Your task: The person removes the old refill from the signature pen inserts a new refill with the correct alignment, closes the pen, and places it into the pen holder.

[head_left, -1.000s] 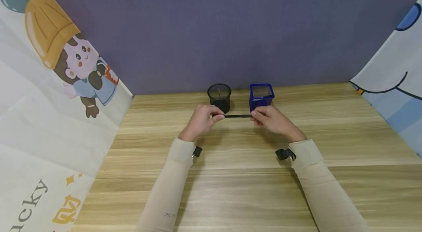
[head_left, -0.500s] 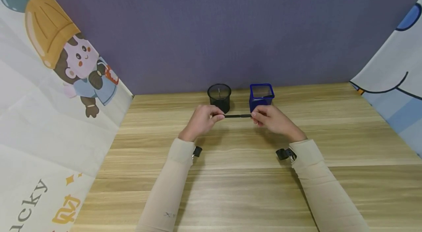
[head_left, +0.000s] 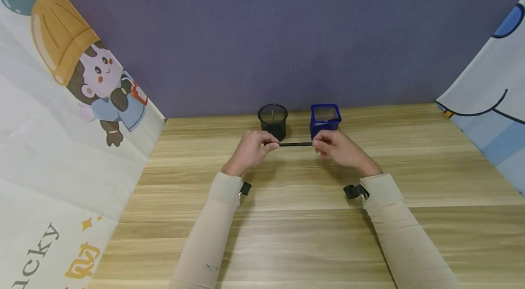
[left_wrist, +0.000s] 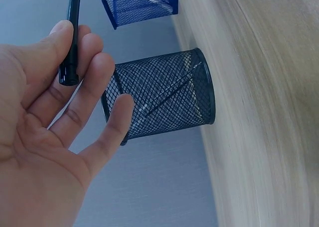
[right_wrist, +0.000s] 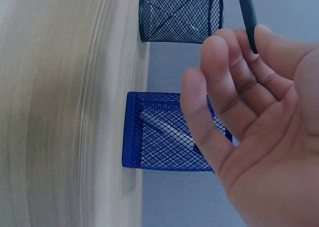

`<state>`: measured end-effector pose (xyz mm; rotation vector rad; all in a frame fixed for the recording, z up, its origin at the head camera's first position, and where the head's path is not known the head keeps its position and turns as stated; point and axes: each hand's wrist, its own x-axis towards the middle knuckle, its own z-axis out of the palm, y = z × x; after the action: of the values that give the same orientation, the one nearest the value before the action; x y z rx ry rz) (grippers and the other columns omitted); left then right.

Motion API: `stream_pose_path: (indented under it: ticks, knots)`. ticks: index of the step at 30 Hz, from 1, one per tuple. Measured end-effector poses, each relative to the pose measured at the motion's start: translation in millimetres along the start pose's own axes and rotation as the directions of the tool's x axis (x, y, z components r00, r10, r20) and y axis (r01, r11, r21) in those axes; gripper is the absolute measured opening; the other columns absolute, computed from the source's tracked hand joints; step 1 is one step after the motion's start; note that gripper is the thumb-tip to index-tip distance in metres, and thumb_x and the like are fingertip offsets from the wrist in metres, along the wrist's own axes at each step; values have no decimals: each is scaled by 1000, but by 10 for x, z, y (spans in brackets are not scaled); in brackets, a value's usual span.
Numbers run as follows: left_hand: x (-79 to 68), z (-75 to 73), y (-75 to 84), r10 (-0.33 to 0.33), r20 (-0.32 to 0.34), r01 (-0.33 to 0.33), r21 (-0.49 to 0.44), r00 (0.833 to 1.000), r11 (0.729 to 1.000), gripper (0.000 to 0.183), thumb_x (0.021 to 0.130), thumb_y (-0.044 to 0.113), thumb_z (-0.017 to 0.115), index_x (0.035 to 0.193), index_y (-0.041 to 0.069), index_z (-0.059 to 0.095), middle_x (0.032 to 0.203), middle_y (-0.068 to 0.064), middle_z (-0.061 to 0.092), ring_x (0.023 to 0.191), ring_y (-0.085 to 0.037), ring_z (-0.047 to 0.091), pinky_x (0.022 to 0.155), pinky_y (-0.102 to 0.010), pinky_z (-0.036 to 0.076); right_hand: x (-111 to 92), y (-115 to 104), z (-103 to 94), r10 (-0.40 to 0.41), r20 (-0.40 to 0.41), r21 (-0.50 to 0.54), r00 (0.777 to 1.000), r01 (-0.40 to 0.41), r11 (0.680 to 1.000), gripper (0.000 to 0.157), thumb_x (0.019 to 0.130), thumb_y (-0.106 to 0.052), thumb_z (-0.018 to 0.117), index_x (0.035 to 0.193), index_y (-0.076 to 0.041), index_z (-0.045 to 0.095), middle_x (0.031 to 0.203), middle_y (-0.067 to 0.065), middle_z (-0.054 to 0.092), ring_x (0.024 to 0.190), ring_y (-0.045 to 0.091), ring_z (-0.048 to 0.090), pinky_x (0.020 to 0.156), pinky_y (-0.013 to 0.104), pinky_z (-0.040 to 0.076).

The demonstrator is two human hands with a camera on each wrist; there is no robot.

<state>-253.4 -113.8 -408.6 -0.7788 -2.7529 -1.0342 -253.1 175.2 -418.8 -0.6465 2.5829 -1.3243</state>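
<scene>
A slim black pen (head_left: 295,144) is held level across the front of two mesh pen holders, one end in each hand. My left hand (head_left: 251,150) pinches its left end between thumb and fingertips; the blunt end pokes past them in the left wrist view. At the other end, my right hand (head_left: 342,150) pinches the pen's tapered end (right_wrist: 248,17) between thumb and index finger. Behind the left hand stands the round black mesh holder (head_left: 278,133), with a thin stick-like item inside. The square blue mesh holder (head_left: 316,130), containing a pen, stands just behind the right hand.
Both holders stand on a wood-grain table (head_left: 295,234), near its back edge against a dark blue-grey panel (head_left: 262,29). A white sheet with a cartoon figure (head_left: 98,79) borders the left side, and another printed sheet (head_left: 492,79) the right.
</scene>
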Motion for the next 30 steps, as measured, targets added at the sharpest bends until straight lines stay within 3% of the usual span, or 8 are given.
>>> stream_pose_path:
  ticks: [9, 19, 30]
  knots:
    - [-1, -2, 1, 5, 0, -5, 0, 1000, 1000, 14, 96, 16, 73, 104, 8, 81, 100, -2, 79, 77, -12, 63, 70, -30, 52, 8, 15, 9, 6, -13, 7, 1000, -6, 1000, 19, 107, -16, 56, 107, 1, 65, 98, 23, 65, 87, 36, 68, 80, 50, 60]
    - [-2, 1, -3, -5, 3, 5, 2, 1000, 1000, 13, 96, 18, 73, 103, 11, 81, 99, 0, 79, 76, -11, 62, 69, -28, 51, 10, -2, 6, -4, -23, -2, 1000, 4, 1000, 19, 104, -16, 61, 108, 1, 66, 92, 20, 65, 82, 33, 68, 74, 41, 60]
    - [-7, -4, -2, -4, 5, 4, 2, 1000, 1000, 15, 96, 22, 72, 103, 11, 81, 99, 0, 78, 76, -11, 61, 69, -28, 51, 13, -14, 14, -17, -32, 13, 999, 18, 1000, 8, 102, -11, 63, 103, -3, 65, 92, 24, 65, 81, 39, 67, 70, 44, 59]
